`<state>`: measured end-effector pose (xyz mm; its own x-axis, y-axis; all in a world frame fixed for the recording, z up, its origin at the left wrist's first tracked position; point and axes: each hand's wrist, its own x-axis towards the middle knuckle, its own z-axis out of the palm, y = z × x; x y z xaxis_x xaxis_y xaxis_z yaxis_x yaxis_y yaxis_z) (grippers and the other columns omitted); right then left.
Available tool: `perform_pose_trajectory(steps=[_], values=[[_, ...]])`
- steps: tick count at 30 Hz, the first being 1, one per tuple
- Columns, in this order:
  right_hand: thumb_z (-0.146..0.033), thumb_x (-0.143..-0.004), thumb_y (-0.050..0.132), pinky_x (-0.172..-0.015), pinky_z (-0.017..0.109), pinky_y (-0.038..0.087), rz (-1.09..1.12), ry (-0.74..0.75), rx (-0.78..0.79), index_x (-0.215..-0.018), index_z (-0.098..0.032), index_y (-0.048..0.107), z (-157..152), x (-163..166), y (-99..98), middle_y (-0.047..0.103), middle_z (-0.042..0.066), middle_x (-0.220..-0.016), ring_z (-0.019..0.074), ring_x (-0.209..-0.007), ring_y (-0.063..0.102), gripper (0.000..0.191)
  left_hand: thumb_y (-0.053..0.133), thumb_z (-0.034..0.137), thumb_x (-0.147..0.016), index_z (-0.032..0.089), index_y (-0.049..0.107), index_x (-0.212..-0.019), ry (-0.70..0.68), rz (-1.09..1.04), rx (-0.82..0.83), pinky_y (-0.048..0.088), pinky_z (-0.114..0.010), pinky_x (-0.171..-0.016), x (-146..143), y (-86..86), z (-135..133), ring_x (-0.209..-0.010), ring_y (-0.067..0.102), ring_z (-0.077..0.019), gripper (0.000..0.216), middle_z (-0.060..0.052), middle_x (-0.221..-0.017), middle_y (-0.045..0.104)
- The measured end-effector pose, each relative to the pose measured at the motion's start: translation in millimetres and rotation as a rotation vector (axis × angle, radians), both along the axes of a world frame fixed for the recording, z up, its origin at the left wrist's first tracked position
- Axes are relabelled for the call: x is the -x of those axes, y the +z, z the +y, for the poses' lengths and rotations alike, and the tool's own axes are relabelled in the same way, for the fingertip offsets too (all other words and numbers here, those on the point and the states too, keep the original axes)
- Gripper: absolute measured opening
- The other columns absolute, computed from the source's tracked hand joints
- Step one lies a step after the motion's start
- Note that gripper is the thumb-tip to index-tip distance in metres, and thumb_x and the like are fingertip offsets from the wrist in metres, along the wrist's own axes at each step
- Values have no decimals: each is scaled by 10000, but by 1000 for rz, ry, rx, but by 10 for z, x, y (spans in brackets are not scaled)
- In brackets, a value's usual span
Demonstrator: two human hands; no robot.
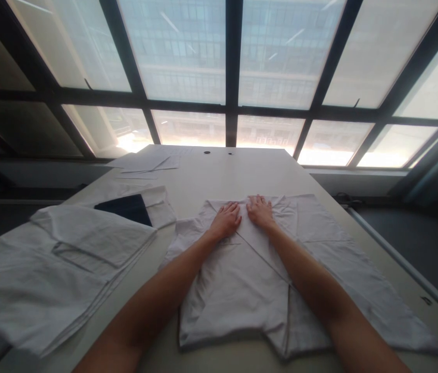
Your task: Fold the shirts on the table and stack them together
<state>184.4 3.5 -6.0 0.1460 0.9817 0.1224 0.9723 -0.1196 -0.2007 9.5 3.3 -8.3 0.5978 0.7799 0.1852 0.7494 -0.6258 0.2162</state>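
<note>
A white cloth garment (pixel 242 290), like a jacket or coat, lies spread on the table under both my hands. Its front edges overlap in a slanting line, and one side reaches far out to the right. My left hand (pixel 225 220) rests flat near the garment's far edge, fingers stretched out. Beside it, a small gap away, my right hand (pixel 260 211) also lies flat on the cloth with its fingers extended. Neither hand grips anything. Wrinkles run through the fabric near my left forearm.
Left of the garment lies a heap of folded white cloth (pixel 67 259), partly over the table's left edge. A dark navy piece (pixel 126 210) shows in it. Paper sheets (pixel 147 162) lie at the far left of the white table (pixel 219 176). Large windows (pixel 273 57) stand beyond.
</note>
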Motion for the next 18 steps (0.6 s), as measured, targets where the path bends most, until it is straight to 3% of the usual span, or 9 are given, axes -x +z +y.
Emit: perform_pose_trajectory(steps=[6,10,13,18], values=[[-447,-996,302,-1163,620,128,24,-226,-32,-1513,-151,423,-10,-89,-12,327,184,-1601,347,-1484,232,608,380,339,-1022,135,432,-1485,5,-3,19,224,-490,-1214,3,1,6,-1493,276,-276,509,-118,-1597,360],[-439,-997,288,-1146,652,124,39,-291,-57,-1541,-130,368,-21,-99,5,304,214,-1602,364,-1487,210,631,380,339,-1022,148,437,-1483,7,-6,24,221,-486,-1216,1,10,-2,-1494,275,-276,502,-114,-1597,360],[-438,-1011,270,-1155,632,131,47,-230,-39,-1563,-131,317,-8,-101,24,266,208,-1620,349,-1506,161,633,386,335,-1020,150,442,-1479,10,-9,21,224,-491,-1214,0,16,-6,-1492,278,-280,499,-118,-1593,368],[-420,-1031,270,-1201,482,126,38,50,-100,-1555,-154,331,31,-80,41,230,146,-1649,246,-1530,110,591,392,337,-1018,164,455,-1470,1,-13,7,236,-492,-1207,0,14,-6,-1486,290,-281,488,-115,-1586,381]])
